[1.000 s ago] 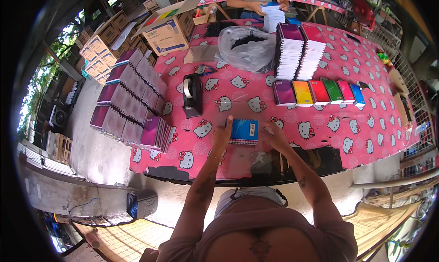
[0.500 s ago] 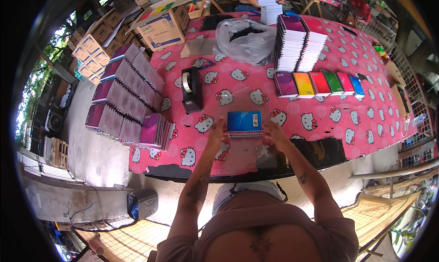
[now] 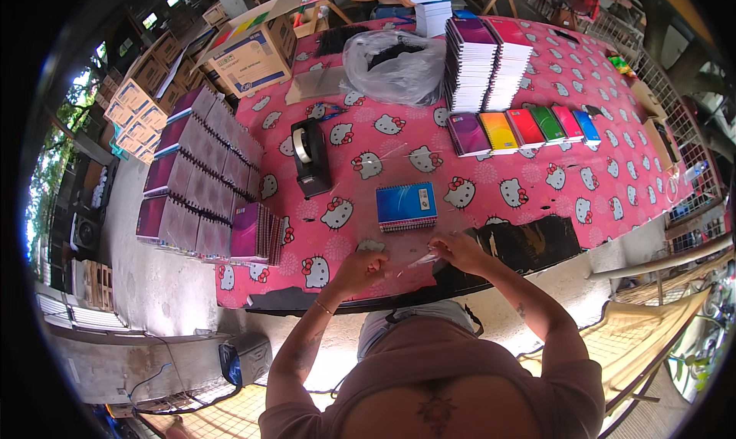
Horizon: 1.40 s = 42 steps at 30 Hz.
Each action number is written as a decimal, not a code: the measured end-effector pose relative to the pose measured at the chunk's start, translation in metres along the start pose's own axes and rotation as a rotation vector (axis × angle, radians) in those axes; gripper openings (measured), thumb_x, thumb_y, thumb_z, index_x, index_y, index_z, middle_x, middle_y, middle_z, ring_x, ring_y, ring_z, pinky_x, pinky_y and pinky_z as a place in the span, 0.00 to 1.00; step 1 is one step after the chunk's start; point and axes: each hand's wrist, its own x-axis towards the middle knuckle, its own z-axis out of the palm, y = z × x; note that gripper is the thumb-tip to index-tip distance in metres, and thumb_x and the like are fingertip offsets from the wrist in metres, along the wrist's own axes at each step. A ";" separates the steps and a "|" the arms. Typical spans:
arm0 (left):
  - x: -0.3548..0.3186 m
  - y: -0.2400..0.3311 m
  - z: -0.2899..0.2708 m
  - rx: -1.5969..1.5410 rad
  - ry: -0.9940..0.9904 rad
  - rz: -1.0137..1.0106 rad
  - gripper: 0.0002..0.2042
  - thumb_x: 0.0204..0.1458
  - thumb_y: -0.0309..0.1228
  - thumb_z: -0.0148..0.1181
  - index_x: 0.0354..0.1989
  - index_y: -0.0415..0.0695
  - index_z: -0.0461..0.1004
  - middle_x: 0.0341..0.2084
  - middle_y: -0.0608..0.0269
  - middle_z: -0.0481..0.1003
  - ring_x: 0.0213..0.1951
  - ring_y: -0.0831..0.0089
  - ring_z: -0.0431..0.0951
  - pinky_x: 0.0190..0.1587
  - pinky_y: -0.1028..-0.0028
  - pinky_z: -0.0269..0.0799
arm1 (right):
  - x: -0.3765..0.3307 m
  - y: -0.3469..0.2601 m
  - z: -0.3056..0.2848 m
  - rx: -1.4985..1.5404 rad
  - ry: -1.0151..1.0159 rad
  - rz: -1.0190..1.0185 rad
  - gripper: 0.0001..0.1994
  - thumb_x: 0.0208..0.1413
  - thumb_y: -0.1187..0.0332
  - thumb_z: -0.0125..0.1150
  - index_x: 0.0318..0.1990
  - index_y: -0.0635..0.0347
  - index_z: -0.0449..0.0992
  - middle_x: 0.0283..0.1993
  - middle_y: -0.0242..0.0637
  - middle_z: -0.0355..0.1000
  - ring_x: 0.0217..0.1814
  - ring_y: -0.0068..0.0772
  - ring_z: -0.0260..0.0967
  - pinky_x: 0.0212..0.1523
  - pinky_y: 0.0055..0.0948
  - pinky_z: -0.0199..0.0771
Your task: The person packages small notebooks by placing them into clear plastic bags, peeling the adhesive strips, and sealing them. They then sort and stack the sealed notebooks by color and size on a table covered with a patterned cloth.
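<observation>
Left to right: purple spiral notebooks (image 3: 249, 230), stacked; black tape dispenser (image 3: 311, 163); left hand (image 3: 359, 272), fingers loosely curled, contents cannot be told; small notebook bundle (image 3: 405, 205), lying free on the pink tablecloth (image 3: 479, 170) just beyond both hands, top cover glossy blue with paler streaks and a white label, wire coils along far and near edges; right hand (image 3: 461, 252), thumb and fingers pinched together on clear plastic (image 3: 428, 259); row of multicoloured notebooks (image 3: 527, 128). Half a second earlier, both hands flanked the bundle; now they are drawn back nearer the table's front edge.
</observation>
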 end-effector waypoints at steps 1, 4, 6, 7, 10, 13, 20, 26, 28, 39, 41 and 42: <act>-0.006 -0.009 -0.001 0.101 0.043 0.095 0.08 0.53 0.24 0.60 0.42 0.42 0.77 0.31 0.56 0.78 0.33 0.58 0.80 0.36 0.67 0.76 | 0.003 -0.011 -0.005 0.010 -0.033 -0.014 0.06 0.59 0.68 0.61 0.42 0.53 0.75 0.36 0.39 0.78 0.40 0.49 0.76 0.38 0.45 0.74; -0.008 -0.016 0.000 0.228 0.144 0.216 0.08 0.53 0.25 0.61 0.41 0.42 0.77 0.31 0.56 0.78 0.33 0.58 0.80 0.36 0.67 0.75 | 0.002 -0.014 -0.008 -0.016 -0.042 -0.049 0.06 0.59 0.66 0.60 0.42 0.54 0.74 0.36 0.39 0.78 0.41 0.49 0.76 0.38 0.45 0.74; -0.006 -0.007 0.004 0.082 0.205 0.049 0.07 0.52 0.26 0.63 0.40 0.41 0.78 0.30 0.56 0.78 0.33 0.58 0.80 0.35 0.66 0.75 | 0.002 -0.010 -0.009 -0.049 -0.024 -0.030 0.06 0.59 0.66 0.61 0.41 0.54 0.74 0.36 0.39 0.78 0.40 0.48 0.76 0.38 0.45 0.74; -0.005 -0.008 0.004 0.015 0.147 0.044 0.08 0.52 0.26 0.63 0.40 0.41 0.78 0.31 0.56 0.79 0.33 0.58 0.81 0.35 0.66 0.76 | 0.004 -0.010 -0.008 -0.063 -0.019 -0.001 0.06 0.58 0.65 0.61 0.40 0.54 0.74 0.36 0.39 0.77 0.40 0.48 0.76 0.38 0.45 0.74; -0.003 -0.010 0.002 0.049 0.048 0.103 0.08 0.52 0.26 0.63 0.40 0.41 0.78 0.32 0.56 0.80 0.35 0.58 0.82 0.37 0.66 0.77 | 0.009 -0.020 -0.007 -0.114 -0.026 0.009 0.08 0.57 0.64 0.62 0.40 0.54 0.74 0.36 0.39 0.77 0.41 0.46 0.77 0.38 0.45 0.74; -0.006 -0.013 0.003 0.262 0.086 0.162 0.08 0.52 0.25 0.62 0.41 0.41 0.79 0.35 0.54 0.81 0.37 0.59 0.83 0.39 0.67 0.78 | 0.008 -0.023 -0.005 -0.168 -0.035 -0.059 0.08 0.58 0.64 0.62 0.41 0.54 0.74 0.37 0.40 0.77 0.42 0.46 0.77 0.40 0.46 0.74; -0.003 -0.017 0.001 0.071 0.087 -0.003 0.07 0.54 0.26 0.60 0.41 0.41 0.79 0.35 0.53 0.81 0.35 0.62 0.83 0.38 0.69 0.77 | 0.003 -0.008 -0.009 -0.077 -0.109 0.001 0.06 0.56 0.67 0.63 0.40 0.55 0.76 0.39 0.40 0.77 0.42 0.46 0.77 0.41 0.42 0.75; 0.019 -0.008 -0.036 -0.078 0.154 -0.177 0.07 0.57 0.27 0.59 0.41 0.39 0.80 0.31 0.60 0.81 0.33 0.74 0.80 0.37 0.73 0.74 | 0.024 -0.042 -0.038 0.056 -0.024 0.132 0.07 0.54 0.69 0.64 0.40 0.57 0.77 0.40 0.41 0.75 0.42 0.48 0.75 0.45 0.43 0.73; 0.036 -0.018 -0.039 -0.185 0.320 -0.045 0.07 0.59 0.28 0.59 0.39 0.37 0.79 0.28 0.64 0.80 0.33 0.78 0.79 0.36 0.75 0.73 | 0.034 -0.045 -0.036 -0.255 0.318 0.077 0.10 0.53 0.67 0.64 0.43 0.55 0.77 0.45 0.40 0.73 0.48 0.48 0.72 0.50 0.47 0.69; 0.142 -0.016 -0.072 0.133 0.504 0.061 0.08 0.53 0.31 0.62 0.37 0.39 0.79 0.31 0.53 0.81 0.34 0.59 0.82 0.36 0.65 0.76 | 0.055 -0.072 0.039 -0.559 0.290 -0.072 0.32 0.50 0.58 0.66 0.63 0.54 0.67 0.66 0.43 0.60 0.67 0.44 0.58 0.64 0.55 0.58; 0.181 -0.009 -0.072 0.219 0.505 0.189 0.09 0.52 0.31 0.62 0.37 0.39 0.79 0.32 0.52 0.80 0.35 0.56 0.82 0.36 0.62 0.76 | 0.057 -0.074 0.039 -0.575 0.291 -0.046 0.32 0.49 0.58 0.67 0.63 0.53 0.67 0.66 0.43 0.60 0.68 0.44 0.57 0.64 0.55 0.58; 0.201 -0.018 -0.070 0.273 0.474 0.218 0.08 0.52 0.31 0.62 0.36 0.39 0.79 0.32 0.52 0.80 0.35 0.55 0.81 0.37 0.60 0.76 | 0.058 -0.076 0.040 -0.575 0.278 -0.048 0.31 0.50 0.58 0.66 0.63 0.52 0.67 0.66 0.42 0.60 0.68 0.45 0.57 0.64 0.55 0.57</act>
